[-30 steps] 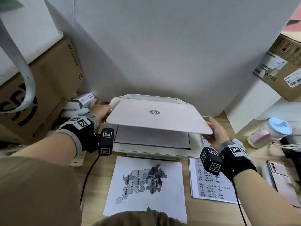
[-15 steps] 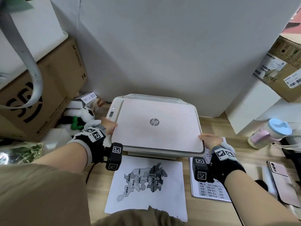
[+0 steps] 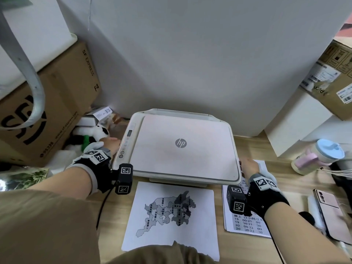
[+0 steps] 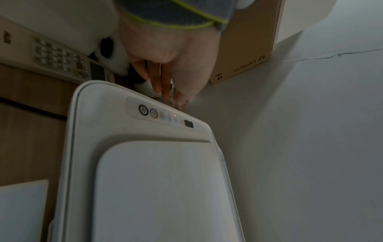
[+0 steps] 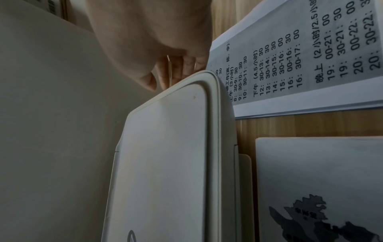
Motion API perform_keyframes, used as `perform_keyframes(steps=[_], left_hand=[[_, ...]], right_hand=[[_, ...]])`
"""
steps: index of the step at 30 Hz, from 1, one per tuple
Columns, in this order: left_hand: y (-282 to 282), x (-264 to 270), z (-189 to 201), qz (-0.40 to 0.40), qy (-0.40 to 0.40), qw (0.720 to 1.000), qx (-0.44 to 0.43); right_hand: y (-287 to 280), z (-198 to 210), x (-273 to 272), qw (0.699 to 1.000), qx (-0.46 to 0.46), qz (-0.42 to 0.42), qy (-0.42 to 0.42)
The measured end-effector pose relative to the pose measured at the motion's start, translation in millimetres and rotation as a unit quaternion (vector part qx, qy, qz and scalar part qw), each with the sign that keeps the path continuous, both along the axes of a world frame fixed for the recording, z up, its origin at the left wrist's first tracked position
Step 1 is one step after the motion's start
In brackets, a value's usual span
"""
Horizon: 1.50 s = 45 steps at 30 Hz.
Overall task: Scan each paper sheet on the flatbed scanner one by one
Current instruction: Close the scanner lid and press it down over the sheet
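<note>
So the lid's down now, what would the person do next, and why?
Probably move the left hand onto the control buttons to start a scan. The white HP scanner lid lies flat and closed, and that hand sits just beside the panel, fingers straight and holding nothing.

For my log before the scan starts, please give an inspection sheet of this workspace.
Surface: wooden desk, papers lying on it.
Job's things: scanner, lid down; map sheet in front; timetable sheet at its right.
Clutter: phone, lidded cup, panda toy.
Hands: left hand at the scanner's left edge; right hand at its right front corner; neither grips anything.
Cables: black wrist-camera cable.
Surroundings: cardboard box, white wall.
</note>
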State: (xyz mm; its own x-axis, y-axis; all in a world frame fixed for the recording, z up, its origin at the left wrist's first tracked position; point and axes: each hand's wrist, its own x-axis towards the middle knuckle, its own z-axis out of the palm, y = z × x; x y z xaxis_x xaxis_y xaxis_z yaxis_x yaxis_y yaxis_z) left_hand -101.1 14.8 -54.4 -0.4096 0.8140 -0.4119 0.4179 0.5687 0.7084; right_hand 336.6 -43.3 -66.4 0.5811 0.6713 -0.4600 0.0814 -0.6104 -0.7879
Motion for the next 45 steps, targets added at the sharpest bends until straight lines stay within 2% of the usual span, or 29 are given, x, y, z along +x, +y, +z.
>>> perform_keyframes(steps=[3,8,12,17,22,25,30,33,37,42,45], left_hand=[[1.5,-0.5,-7.6,-0.005,-0.007,1.000,-0.027],[8.4,7.4,-11.5,-0.021,0.003,0.998,-0.061],[9.9,7.1,-10.8,-0.015,0.022,0.998,-0.058],[11.6,8.7,-9.8,-0.002,0.054,0.996,-0.074],[10.6,9.4,-12.2,0.014,0.039,0.997,-0.065],[-0.3,10.8,-8.7,0.023,0.034,0.998,-0.055],[-13.1,7.0,-21.3,0.020,-0.007,1.000,-0.002],[-21.6,8.7,-28.2,0.060,-0.044,0.996,0.056],[-38.1,14.7,-30.5,0.099,-0.056,0.989,0.099],[-51.4,18.7,-33.7,0.116,-0.056,0.984,0.121],[-56.5,20.3,-33.9,0.115,-0.055,0.984,0.121]], right_hand=[[1.4,-0.4,-0.5,0.999,-0.024,0.037,-0.009],[6.0,-2.5,2.6,0.990,-0.067,0.104,-0.073],[8.1,-0.2,0.5,0.984,-0.081,0.132,-0.092],[8.6,-2.6,-1.7,0.992,-0.063,0.091,-0.065],[4.5,-2.2,-3.0,0.997,-0.039,0.062,-0.030],[0.8,-8.6,0.5,0.996,-0.031,0.071,-0.044],[-9.2,-8.7,-0.8,0.997,-0.028,0.052,-0.048],[-15.6,-11.0,-1.8,0.998,-0.014,0.047,-0.034],[-26.7,-18.8,-0.9,0.999,0.015,0.037,-0.030],[-36.9,-30.0,-1.5,0.998,0.058,0.020,-0.023],[-40.7,-39.7,-2.1,0.997,0.082,-0.001,0.010]])
